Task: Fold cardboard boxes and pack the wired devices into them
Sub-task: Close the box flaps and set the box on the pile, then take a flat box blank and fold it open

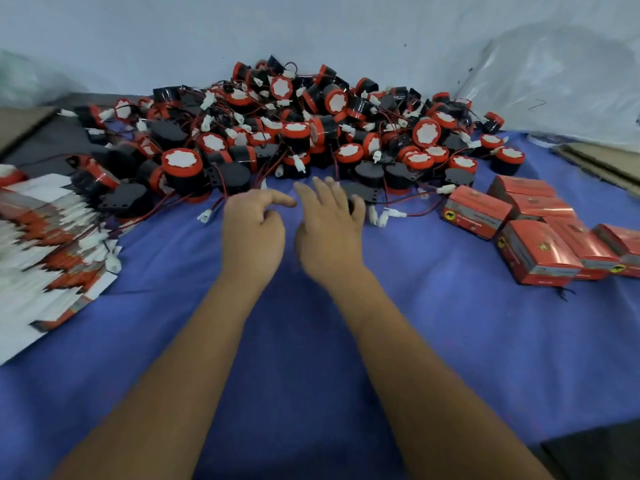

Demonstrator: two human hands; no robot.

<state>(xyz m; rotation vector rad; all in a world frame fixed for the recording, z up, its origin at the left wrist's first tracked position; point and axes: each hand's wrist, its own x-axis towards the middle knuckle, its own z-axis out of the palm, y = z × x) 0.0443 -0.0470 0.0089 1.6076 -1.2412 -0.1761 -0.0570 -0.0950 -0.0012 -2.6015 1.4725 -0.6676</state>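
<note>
A big heap of black-and-red wired devices (pixel 294 133) with white plugs fills the far half of the blue cloth. Flat unfolded red-and-white box blanks (pixel 45 251) lie fanned at the left. Several folded red boxes (pixel 540 247) stand at the right. My left hand (pixel 252 230) hovers at the heap's near edge, index finger out, the other fingers loosely curled, holding nothing. My right hand (pixel 329 226) is beside it with fingers spread and relaxed, its fingertips at a black device (pixel 360 195) at the heap's edge; whether they touch it is unclear.
The blue cloth (pixel 311 358) covers the work surface. Brown cardboard sheets (pixel 595 164) lie at the far right and another brown cardboard sheet (pixel 20 123) at the far left. Clear plastic sheeting (pixel 554 81) bulges at the back right. A dark object (pixel 595 452) sits at the bottom right corner.
</note>
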